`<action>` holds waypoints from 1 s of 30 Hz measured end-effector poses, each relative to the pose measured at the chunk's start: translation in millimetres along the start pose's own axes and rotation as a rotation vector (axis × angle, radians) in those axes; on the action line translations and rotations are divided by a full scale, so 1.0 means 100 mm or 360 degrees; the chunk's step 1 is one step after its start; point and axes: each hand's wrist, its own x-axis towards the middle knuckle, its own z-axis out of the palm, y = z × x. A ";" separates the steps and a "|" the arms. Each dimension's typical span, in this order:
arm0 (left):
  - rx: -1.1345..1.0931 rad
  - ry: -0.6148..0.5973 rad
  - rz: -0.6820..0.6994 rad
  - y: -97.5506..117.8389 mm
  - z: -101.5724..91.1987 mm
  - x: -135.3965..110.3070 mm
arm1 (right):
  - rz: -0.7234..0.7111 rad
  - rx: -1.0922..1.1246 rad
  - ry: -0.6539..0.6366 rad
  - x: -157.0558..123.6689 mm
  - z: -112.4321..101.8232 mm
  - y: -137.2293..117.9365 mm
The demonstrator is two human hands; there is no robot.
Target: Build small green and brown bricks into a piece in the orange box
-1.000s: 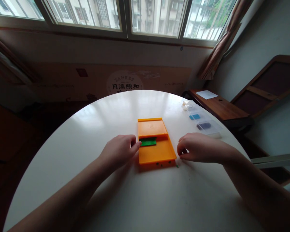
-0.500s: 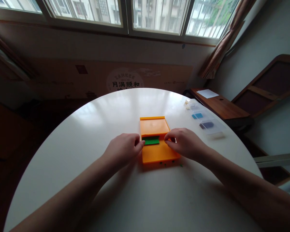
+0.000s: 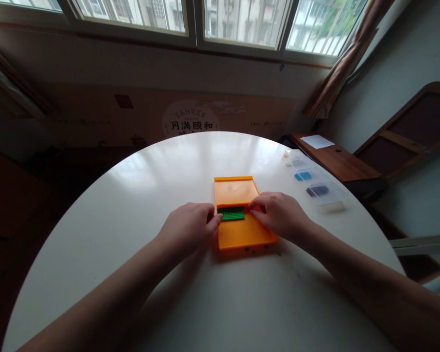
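An orange flat box lies on the round white table, its lid slid partly toward the far side. A green studded plate shows in the gap. My left hand rests against the box's left edge, fingers curled, fingertips touching the side by the green plate. My right hand lies over the box's right side with its fingers pinched together at the right end of the green plate. What the pinch holds is too small to see.
Clear plastic bags with white, blue and dark pieces lie at the table's right edge. Tiny green bits sit by the box's near right corner. A wooden side table with a paper stands to the right; windows are behind.
My right hand has moved from the table at the box's right onto the box, reaching the green plate. The left hand has stayed at the box's left edge.
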 end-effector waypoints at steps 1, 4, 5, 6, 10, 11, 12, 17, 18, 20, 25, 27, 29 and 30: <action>0.0000 0.0002 0.0000 0.00 0.00 0.00 | -0.0012 0.0005 0.0024 -0.01 0.00 0.01; 0.0006 0.0004 -0.0018 0.00 0.00 0.01 | -0.0038 0.0025 0.0082 -0.06 -0.03 0.05; 0.0011 0.0003 -0.0026 0.00 0.00 0.01 | -0.0040 0.0039 0.0093 -0.09 -0.04 0.06; 0.0015 -0.0001 -0.0030 0.00 0.00 0.01 | -0.0040 0.0055 0.0098 -0.11 -0.05 0.07; 0.0010 -0.0007 -0.0029 0.00 0.00 0.00 | -0.0048 0.0132 0.0099 -0.17 -0.05 0.09; 0.0005 -0.0006 -0.0030 0.00 -0.01 0.00 | -0.0059 0.0147 0.0090 -0.18 -0.04 0.09; 0.0001 -0.0006 -0.0034 0.00 -0.01 0.00 | -0.0070 0.0158 0.0080 -0.18 -0.04 0.09; -0.0015 -0.0010 -0.0043 0.00 0.00 0.00 | -0.0109 0.0182 0.0046 -0.16 0.02 0.10; -0.0015 -0.0012 -0.0045 0.00 0.00 0.00 | -0.0113 0.0185 0.0051 -0.16 0.03 0.10; -0.0015 -0.0017 -0.0046 0.00 0.00 0.00 | -0.0119 0.0192 0.0061 -0.14 0.05 0.10; -0.0009 -0.0025 -0.0037 0.01 0.00 0.01 | -0.0144 0.0199 0.0096 -0.11 0.10 0.09; -0.0007 -0.0018 -0.0035 0.01 -0.01 0.00 | -0.0140 0.0187 0.0108 -0.11 0.11 0.08; -0.0012 -0.0013 -0.0032 0.01 -0.01 0.00 | -0.0132 0.0173 0.0118 -0.11 0.12 0.07; -0.0014 -0.0013 -0.0029 0.01 -0.01 0.00 | -0.0131 0.0170 0.0126 -0.12 0.12 0.07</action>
